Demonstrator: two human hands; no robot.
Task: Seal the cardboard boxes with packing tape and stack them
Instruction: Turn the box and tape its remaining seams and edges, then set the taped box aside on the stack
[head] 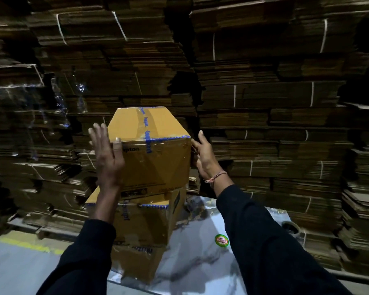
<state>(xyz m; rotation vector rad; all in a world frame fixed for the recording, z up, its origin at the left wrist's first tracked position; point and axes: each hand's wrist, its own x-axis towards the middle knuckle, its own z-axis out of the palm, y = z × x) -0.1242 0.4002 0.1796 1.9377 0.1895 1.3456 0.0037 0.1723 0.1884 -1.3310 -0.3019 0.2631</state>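
Note:
A taped cardboard box (156,158) sits on top of a stack, with clear tape bearing blue print along its top seam and edges. Under it is a second sealed box (145,222), and a third box (134,262) is at the bottom. My left hand (108,155) lies flat against the top box's left side with straight fingers. My right hand (202,155) touches the box's right side, fingers spread and relaxed. Both forearms wear dark sleeves, and a thread band circles the right wrist.
The stack stands on a shiny marbled table (200,258) with a round green sticker (221,240). A tape roll (291,228) lies at the table's far right. High walls of bundled flat cardboard (264,103) fill the background. Grey floor with a yellow line (19,241) lies at the left.

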